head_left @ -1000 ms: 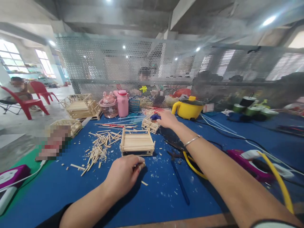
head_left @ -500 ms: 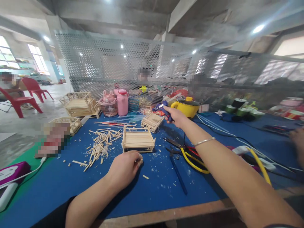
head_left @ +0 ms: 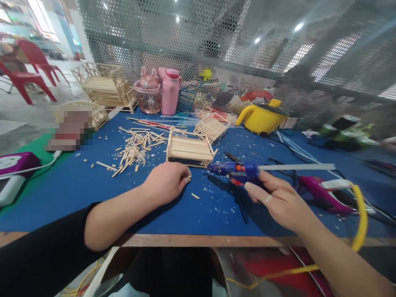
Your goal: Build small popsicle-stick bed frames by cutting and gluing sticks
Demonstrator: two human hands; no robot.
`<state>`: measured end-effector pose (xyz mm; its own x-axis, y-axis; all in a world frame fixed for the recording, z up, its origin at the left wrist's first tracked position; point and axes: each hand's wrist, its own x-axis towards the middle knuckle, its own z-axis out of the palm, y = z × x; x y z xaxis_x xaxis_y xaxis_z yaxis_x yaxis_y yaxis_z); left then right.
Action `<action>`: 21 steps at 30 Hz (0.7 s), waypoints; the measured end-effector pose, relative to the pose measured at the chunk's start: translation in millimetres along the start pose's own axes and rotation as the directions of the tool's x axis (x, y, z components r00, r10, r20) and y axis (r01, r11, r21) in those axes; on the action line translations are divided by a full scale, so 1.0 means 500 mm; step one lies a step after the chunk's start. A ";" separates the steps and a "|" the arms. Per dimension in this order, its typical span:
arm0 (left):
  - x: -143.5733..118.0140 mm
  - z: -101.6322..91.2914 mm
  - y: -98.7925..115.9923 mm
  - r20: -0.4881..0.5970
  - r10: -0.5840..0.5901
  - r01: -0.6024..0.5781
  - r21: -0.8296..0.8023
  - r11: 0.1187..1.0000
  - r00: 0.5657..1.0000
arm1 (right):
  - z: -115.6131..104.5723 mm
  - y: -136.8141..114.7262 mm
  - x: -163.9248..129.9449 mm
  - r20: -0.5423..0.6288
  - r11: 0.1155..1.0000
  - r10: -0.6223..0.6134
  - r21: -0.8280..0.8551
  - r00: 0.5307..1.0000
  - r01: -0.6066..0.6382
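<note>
A person sits at a table [head_left: 77, 198] covered in blue cloth, seen from their own head. The right hand [head_left: 280, 202] is closed around a blue glue gun [head_left: 235, 170], held just above the cloth with its nozzle pointing left. A pale, straight glue stick [head_left: 297, 167] juts from the back of the gun toward the right. The gun's nozzle sits just to the right of the left hand [head_left: 167, 181], with a small gap between them.

The left hand rests on the cloth in a loose fist, fingertips pinched on what looks like a tiny wood piece; it is too small to be sure. Just beyond its knuckles stands a small wooden frame [head_left: 189, 149], box-shaped, built of thin light sticks. A second, similar frame [head_left: 212, 128] lies tilted behind it. Two larger stick models stand at the far left of the table; the taller one [head_left: 103, 84] is open and ladder-like.

Left of the near frame lies a loose pile of stick offcuts [head_left: 134, 150], and pale chips dot the cloth. One short offcut [head_left: 195, 196] lies between the two hands.

At the back stand two pink bottles: a clear, rounded one [head_left: 149, 97] and a taller opaque one [head_left: 170, 93]. A glossy yellow pot [head_left: 261, 117] sits to their right. A purple device [head_left: 318, 192] and a yellow cable [head_left: 360, 214] lie near the right hand.
</note>
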<state>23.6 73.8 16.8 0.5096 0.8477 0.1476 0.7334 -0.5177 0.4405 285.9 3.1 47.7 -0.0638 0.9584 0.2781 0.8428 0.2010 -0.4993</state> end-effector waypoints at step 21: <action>-0.001 -0.010 0.003 -0.019 -0.031 0.032 0.055 0.998 0.999 | 0.056 -0.010 0.028 -0.029 0.984 -0.162 -0.084 0.986 0.159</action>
<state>22.3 73.2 22.1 0.4781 0.8654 0.1502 0.7729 -0.4957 0.3961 265.7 21.0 31.2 -0.1838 0.9071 0.3787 0.8637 0.3330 -0.3783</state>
